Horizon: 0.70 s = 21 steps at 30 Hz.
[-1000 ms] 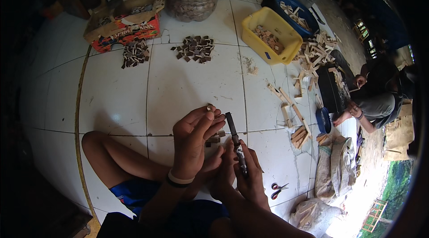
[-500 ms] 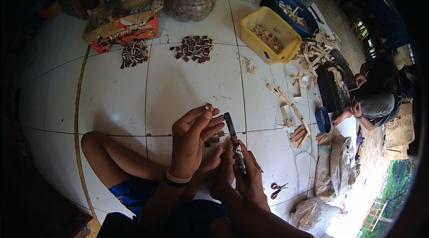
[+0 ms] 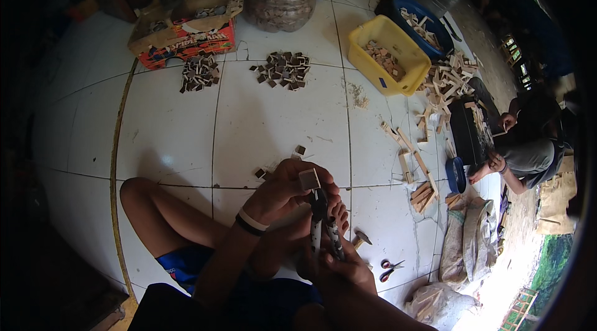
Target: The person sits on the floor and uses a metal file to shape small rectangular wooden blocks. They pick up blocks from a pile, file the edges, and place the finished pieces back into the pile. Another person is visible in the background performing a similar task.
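At far left from where I watch, loose dark-faced squares (image 3: pixel 261 174) lie on the tiled floor (image 3: pixel 165 151) just beyond the left hand (image 3: pixel 280 193); half a second ago that hand hid most of them. Since then I see it lowered from its raised pose and brought over to the tool. Its thumb and fingers are narrowed around a small wooden square (image 3: pixel 308 179), now turned so that its flat, greyish-brown face shows, with a pale edge along one side. The piece sits right at the left fingertips, just above the dark head of the pliers (image 3: pixel 319 208); whether the jaws touch it I cannot tell. The speckled black-and-white handles now stand apart, with the right hand (image 3: pixel 349 270) wrapped low around them. Farther right, a hammer (image 3: pixel 362 239) has come into sight near the scissors (image 3: pixel 390 269).
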Each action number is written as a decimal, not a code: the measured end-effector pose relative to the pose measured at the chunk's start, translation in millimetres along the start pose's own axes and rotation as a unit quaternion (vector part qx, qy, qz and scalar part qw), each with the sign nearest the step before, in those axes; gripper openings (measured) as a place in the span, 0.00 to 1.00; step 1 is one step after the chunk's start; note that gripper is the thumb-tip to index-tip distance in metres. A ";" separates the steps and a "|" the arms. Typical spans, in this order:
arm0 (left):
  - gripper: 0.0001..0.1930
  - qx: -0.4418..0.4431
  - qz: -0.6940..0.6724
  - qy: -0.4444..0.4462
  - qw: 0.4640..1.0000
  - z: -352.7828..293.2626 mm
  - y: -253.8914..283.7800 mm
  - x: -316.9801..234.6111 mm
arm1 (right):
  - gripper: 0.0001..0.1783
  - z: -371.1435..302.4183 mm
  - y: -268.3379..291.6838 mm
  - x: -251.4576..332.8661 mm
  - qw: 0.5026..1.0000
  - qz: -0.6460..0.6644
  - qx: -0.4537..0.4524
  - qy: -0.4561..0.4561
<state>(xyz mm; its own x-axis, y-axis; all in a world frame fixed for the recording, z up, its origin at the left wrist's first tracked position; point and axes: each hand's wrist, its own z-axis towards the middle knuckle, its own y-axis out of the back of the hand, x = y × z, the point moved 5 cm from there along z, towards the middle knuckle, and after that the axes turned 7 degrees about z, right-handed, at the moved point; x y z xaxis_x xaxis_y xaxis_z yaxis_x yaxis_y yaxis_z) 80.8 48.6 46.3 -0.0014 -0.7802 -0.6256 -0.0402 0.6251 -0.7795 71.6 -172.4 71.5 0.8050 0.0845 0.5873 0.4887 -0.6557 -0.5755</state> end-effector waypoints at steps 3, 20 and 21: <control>0.21 0.031 0.034 -0.013 0.999 2.2 -4.0 -7.3 | 0.33 -2.2 -10.7 4.3 0.997 0.064 0.048 -0.010; 0.34 0.018 0.025 -0.014 0.999 14.5 -4.1 -11.6 | 0.35 32.6 1.0 31.7 0.823 -0.475 -0.097 0.295; 0.35 0.040 0.032 -0.015 0.999 13.0 -5.7 -15.5 | 0.34 30.8 -1.5 32.3 0.821 -0.477 -0.087 0.301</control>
<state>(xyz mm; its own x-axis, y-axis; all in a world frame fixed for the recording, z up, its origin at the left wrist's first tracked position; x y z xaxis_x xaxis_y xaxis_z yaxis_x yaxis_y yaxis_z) 94.0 57.4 60.0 0.0287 -0.7380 -0.6741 0.0384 0.6747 -0.7371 107.2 -145.6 73.8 -0.2538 0.2708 0.9286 0.7024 -0.6084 0.3694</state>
